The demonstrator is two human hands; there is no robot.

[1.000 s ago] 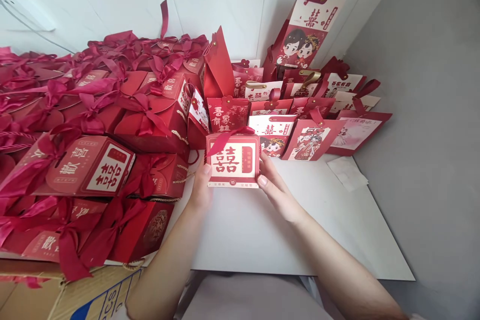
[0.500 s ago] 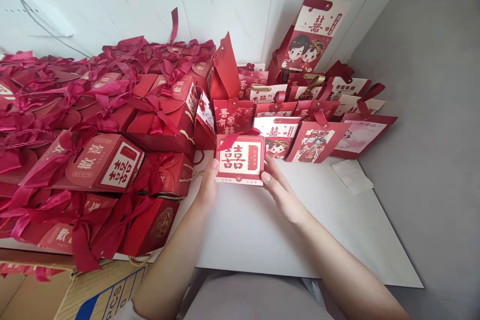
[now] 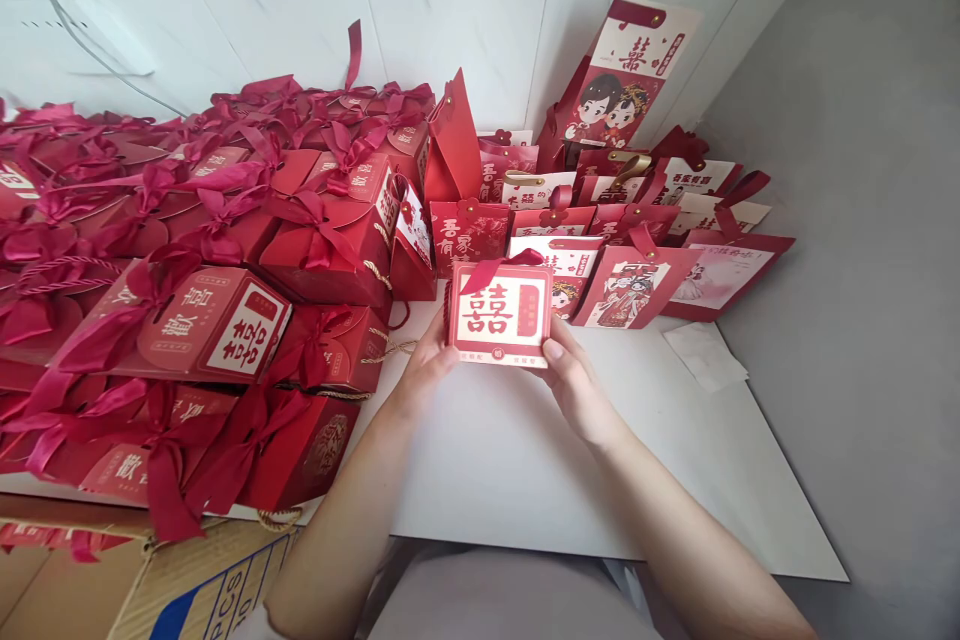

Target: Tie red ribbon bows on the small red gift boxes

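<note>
Between my two hands is a red and white gift box with a large printed character on its front and a dark red ribbon on top. My left hand grips its left side, thumb at the lower corner. Holding the right side is my right hand, its thumb pressed on the lower right of the front. The other fingers of both hands are partly hidden behind the box. Just beyond it stand a white card-fronted gift bag and a red gift bag with a printed figure.
Many red ribbon-tied boxes are stacked on the left of the white table. Several gift bags stand at the back, one tall bag behind them. A white paper lies on the right. An open cardboard box is below left.
Both hands have shifted slightly right with the gift box, which stays upright and facing me. The stacked boxes and bags stay in place.
</note>
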